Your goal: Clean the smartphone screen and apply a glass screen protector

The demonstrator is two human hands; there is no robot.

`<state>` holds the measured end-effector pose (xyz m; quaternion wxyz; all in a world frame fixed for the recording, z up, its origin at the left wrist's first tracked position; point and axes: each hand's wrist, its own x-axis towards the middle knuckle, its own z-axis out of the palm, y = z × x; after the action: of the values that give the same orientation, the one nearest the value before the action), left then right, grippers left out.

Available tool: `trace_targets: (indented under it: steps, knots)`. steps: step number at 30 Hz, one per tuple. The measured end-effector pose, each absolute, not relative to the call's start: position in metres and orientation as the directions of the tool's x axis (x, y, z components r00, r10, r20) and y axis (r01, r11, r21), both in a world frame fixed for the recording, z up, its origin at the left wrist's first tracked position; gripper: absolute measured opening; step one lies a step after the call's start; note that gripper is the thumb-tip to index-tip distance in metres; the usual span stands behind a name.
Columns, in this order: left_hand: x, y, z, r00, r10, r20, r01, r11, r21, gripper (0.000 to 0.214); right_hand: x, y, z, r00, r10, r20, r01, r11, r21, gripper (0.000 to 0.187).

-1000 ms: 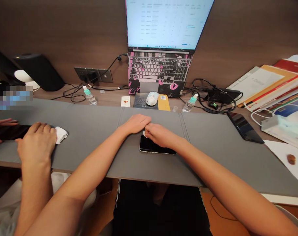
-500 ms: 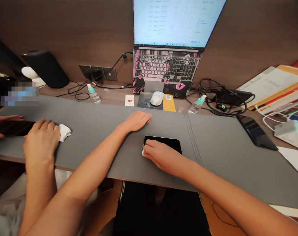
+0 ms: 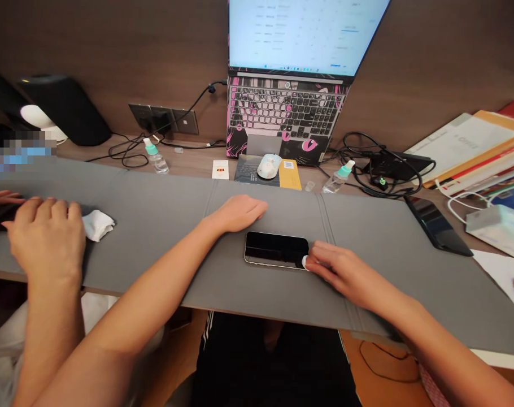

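Note:
A dark phone (image 3: 276, 249) lies screen up on the grey desk mat (image 3: 155, 226). At its right end, my right hand (image 3: 331, 265) is closed in a pinch around a small white tissue (image 3: 305, 262). Only a bit of the tissue shows at the fingertips, against the phone's lower right corner. My left hand (image 3: 242, 213) rests palm down on the mat, just beyond the phone's upper left corner. Its fingers lie stretched toward the right with nothing seen in them.
Behind the phone stand a laptop (image 3: 282, 113), a mouse (image 3: 269, 166) and two spray bottles (image 3: 156, 156). Cables (image 3: 367, 169), papers and a dark device (image 3: 438, 226) lie right. A co-worker's hand (image 3: 49, 237) is at the left beside a crumpled white tissue (image 3: 98, 225).
My right hand has slid from the phone's left end to its right end with the tissue, uncovering the screen. My left hand has stayed nearly in place. The co-worker's hand has shifted left.

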<state>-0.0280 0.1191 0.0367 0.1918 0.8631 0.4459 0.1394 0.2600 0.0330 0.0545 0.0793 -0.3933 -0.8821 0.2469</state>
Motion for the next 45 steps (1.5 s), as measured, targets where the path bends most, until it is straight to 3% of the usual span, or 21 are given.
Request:
trace_targets:
  steps: [13,21,26,34,37,40,45]
  knots:
    - [-0.016,0.108,0.039,0.637,0.771,0.031,0.706,-0.598,0.379,0.039,0.251,0.096,0.047,-0.65,0.76,0.013,0.667,0.578,-0.47,0.023]
    - [-0.021,0.109,0.041,0.632,0.775,0.012,0.702,-0.579,0.413,0.04,0.26,0.09,0.044,-0.611,0.782,0.125,0.633,0.577,-0.517,0.024]
    - [-0.023,0.112,0.038,0.608,0.794,0.002,0.706,-0.542,0.456,0.041,0.266,0.09,0.043,-0.673,0.735,0.08,0.581,0.593,-0.557,0.026]
    - [-0.026,0.115,0.04,0.574,0.819,0.0,0.716,-0.501,0.486,0.041,0.253,0.076,0.049,-0.739,0.657,0.147,0.473,0.662,-0.581,0.03]
    - [-0.024,0.113,0.041,0.579,0.815,0.005,0.711,-0.508,0.485,0.042,0.254,0.075,0.052,-0.698,0.687,0.2,0.498,0.667,-0.554,0.032]
    - [-0.023,0.111,0.043,0.588,0.808,0.022,0.703,-0.525,0.48,0.039,0.257,0.077,0.05,-0.634,0.731,0.254,0.542,0.654,-0.529,0.02]
    - [-0.015,0.102,0.041,0.655,0.744,0.129,0.617,-0.626,0.477,0.028,0.252,0.078,0.042,-0.689,0.707,0.159,0.523,0.637,-0.566,0.019]
